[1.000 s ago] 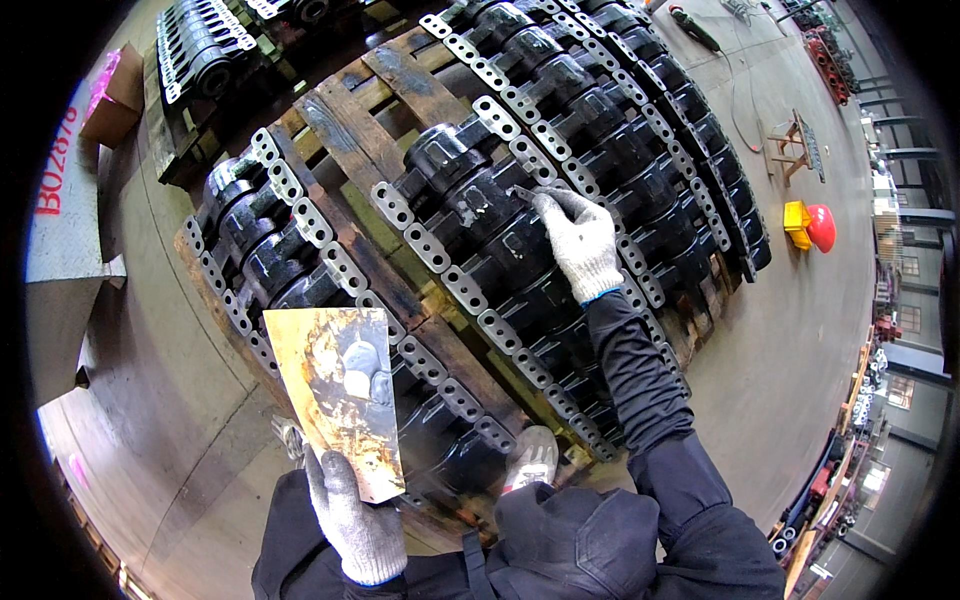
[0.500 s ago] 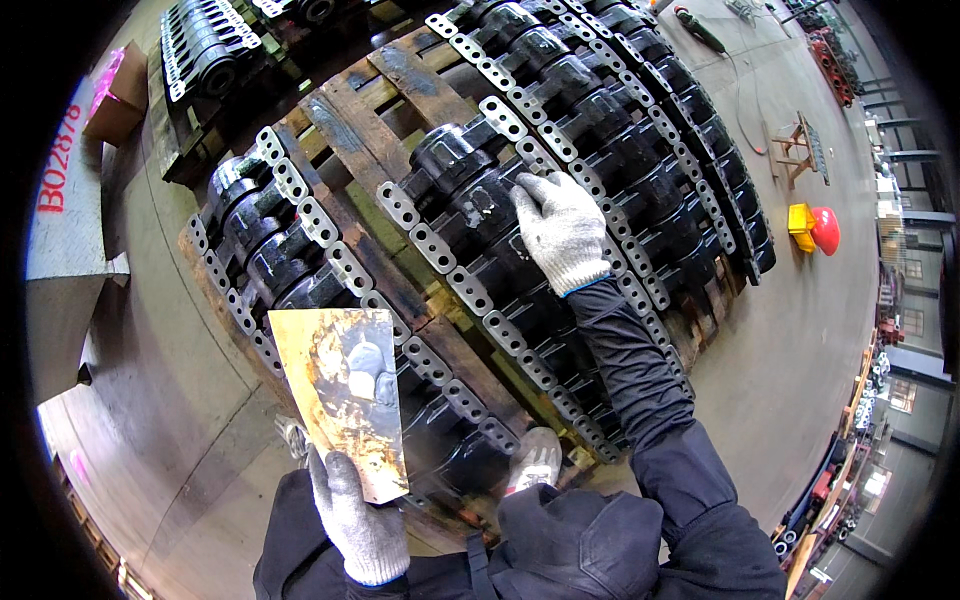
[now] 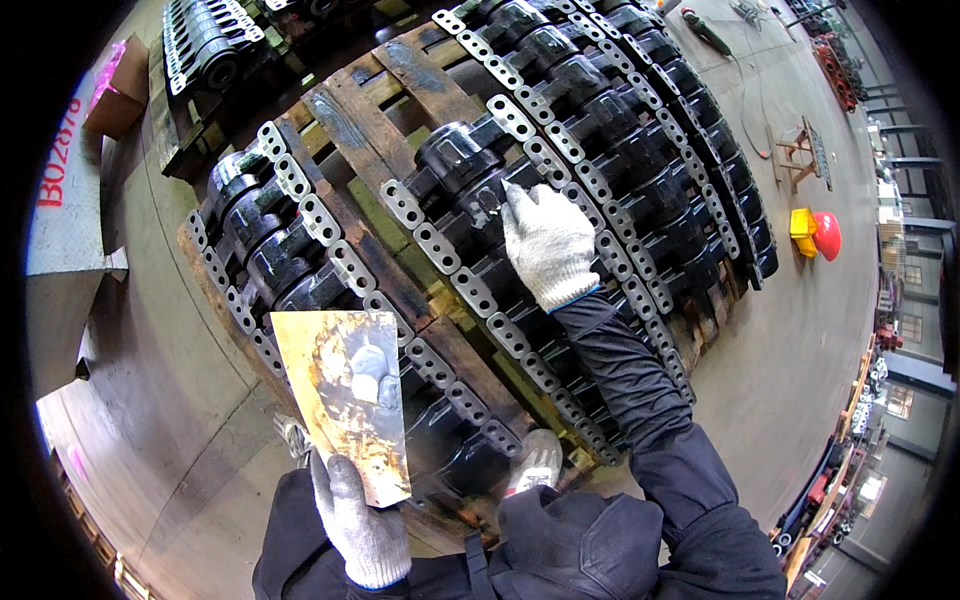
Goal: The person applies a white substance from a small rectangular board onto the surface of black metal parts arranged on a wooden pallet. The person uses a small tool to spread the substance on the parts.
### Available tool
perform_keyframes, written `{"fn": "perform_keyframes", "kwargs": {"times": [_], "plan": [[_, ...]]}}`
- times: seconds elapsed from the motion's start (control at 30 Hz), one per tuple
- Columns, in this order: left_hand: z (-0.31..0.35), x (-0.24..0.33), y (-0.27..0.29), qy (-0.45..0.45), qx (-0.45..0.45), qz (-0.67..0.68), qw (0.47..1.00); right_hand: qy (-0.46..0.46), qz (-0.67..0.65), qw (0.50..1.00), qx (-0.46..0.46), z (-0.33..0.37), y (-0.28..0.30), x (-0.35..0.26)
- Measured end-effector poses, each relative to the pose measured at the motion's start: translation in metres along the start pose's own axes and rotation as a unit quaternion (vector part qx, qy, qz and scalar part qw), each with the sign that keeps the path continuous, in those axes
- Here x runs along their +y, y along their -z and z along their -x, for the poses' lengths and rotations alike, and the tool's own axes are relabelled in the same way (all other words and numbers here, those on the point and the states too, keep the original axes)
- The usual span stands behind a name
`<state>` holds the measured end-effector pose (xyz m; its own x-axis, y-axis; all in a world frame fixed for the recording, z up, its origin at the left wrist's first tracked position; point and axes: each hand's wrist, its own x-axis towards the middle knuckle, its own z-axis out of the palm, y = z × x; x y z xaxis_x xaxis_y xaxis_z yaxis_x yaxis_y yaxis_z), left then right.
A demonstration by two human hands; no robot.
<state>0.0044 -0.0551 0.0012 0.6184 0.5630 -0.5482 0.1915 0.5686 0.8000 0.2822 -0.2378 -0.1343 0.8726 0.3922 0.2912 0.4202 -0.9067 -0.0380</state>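
My left hand [image 3: 360, 525], in a pale knit glove, grips the lower edge of a flat tan board [image 3: 335, 400] with its thumb on top. The board is stained brown and dark and carries a lump of smooth grey paste [image 3: 370, 375]. My gloved right hand [image 3: 550, 245] rests on a glossy black track chain [image 3: 455, 160], fingers drawn together over one link. Whatever its fingers hold, if anything, is hidden. Beside the fingertips, pale specks mark the black surface. Bare metal side plates [image 3: 437, 250] with paired holes line the chain.
A second black chain [image 3: 270, 250] lies to the left, and more chains [image 3: 620, 150] stand on the right. Wooden pallet planks [image 3: 360, 130] run beneath them. A red and yellow object [image 3: 825, 233], a small wooden stand [image 3: 805, 155] and a cardboard box [image 3: 120, 90] are farther out.
My right hand has shifted slightly left and its fingers have curled in more over the black link. The left hand and the board stay nearly where they were.
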Motion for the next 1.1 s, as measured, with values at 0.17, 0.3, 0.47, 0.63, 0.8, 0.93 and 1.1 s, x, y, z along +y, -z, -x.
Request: {"fn": "perform_keyframes", "kwargs": {"times": [0.17, 0.3, 0.47, 0.63, 0.8, 0.93, 1.1], "plan": [[0.0, -0.002, 0.001, -0.001, -0.014, 0.0, 1.0, 0.011, 0.025, 0.999, -0.023, 0.006, -0.002, -0.007], [0.0, -0.003, 0.0, 0.005, -0.012, 0.001, 1.0, 0.004, 0.012, 1.0, -0.023, 0.007, -0.002, -0.006], [0.0, -0.003, 0.002, 0.001, -0.013, 0.007, 1.0, -0.02, -0.047, 0.999, -0.014, 0.004, 0.009, -0.001], [0.0, -0.003, 0.0, -0.002, -0.012, 0.003, 1.0, -0.053, -0.074, 0.996, 0.0, -0.002, 0.005, 0.011], [0.0, -0.002, -0.002, -0.002, -0.009, 0.006, 1.0, -0.048, -0.061, 0.997, -0.024, -0.013, 0.005, 0.012], [0.0, -0.004, 0.001, 0.0, -0.007, 0.007, 1.0, -0.038, -0.059, 0.996, -0.048, -0.018, 0.006, 0.009], [-0.001, -0.002, 0.0, 0.004, -0.016, 0.007, 1.0, -0.031, -0.125, 0.992, -0.016, -0.018, 0.006, 0.015]]}}
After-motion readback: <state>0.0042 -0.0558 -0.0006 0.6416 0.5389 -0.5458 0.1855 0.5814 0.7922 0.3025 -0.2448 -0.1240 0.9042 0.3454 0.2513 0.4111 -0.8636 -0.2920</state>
